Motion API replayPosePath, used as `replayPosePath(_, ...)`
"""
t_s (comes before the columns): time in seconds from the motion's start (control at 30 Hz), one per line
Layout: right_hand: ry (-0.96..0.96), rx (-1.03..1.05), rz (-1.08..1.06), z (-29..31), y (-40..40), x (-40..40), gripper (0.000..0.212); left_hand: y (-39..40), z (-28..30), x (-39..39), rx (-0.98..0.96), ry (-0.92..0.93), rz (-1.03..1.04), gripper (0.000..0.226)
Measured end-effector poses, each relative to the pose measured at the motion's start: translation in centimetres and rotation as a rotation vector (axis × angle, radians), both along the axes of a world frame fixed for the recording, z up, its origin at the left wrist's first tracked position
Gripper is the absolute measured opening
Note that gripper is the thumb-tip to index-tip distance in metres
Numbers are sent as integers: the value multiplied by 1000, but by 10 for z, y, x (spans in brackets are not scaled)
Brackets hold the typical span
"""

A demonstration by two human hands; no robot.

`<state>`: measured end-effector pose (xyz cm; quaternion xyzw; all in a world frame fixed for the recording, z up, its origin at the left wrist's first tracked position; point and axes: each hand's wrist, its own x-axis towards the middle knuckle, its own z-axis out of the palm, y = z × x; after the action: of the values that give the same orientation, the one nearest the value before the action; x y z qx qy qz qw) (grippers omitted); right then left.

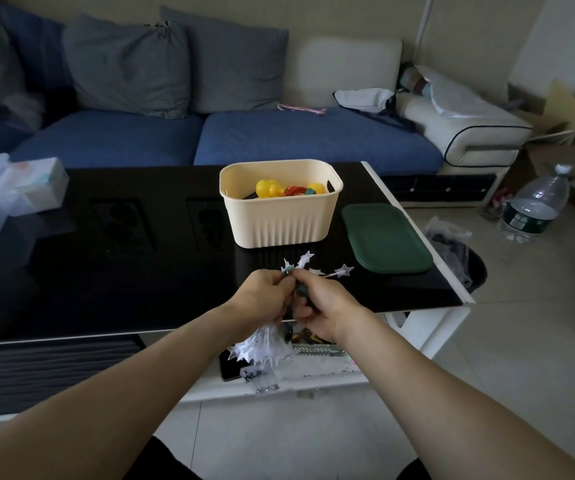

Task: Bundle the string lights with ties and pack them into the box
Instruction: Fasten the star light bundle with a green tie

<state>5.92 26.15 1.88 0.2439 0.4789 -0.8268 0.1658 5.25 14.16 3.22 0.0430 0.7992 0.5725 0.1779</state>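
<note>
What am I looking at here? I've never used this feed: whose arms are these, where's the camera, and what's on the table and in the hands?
There is no machine: one camera worn on a person's head looks forward and down at their bare arms. The left hand and right hand together grip a bunch of white star string lights, with a green tie pinched between them. On the black table stands an open cream box already holding yellow lights. Its green lid lies flat to its right. A blue sofa is behind.
</note>
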Motion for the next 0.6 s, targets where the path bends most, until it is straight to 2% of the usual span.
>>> replayPosePath(0.1, 4, 6, 30, 0, 2, -2, 19, -1, -3, -1, -14, 96, -4, 28)
replayPosePath(0.23, 16, 57, 118, 2, 7, 0, 44, -8, -3, -2, -138, 229, -123, 25)
replayPosePath(0.33, 40, 48, 139, 3, 7, -1, 31, -9, -2, -3, -182, 260, -135, 25)
replayPosePath(0.4, 37, 27, 143, 2, 8, -3, 22, -7, -2, -4, -170, 220, -129, 26)
replayPosePath(0.53, 39, 50, 182, 5, 13, 0, 19, -8, 5, -4, 77, -49, -92, 27)
replayPosePath(0.6, 42, 93, 193, 8, 14, 1, 19, -9, 5, -5, 99, -69, -119, 25)
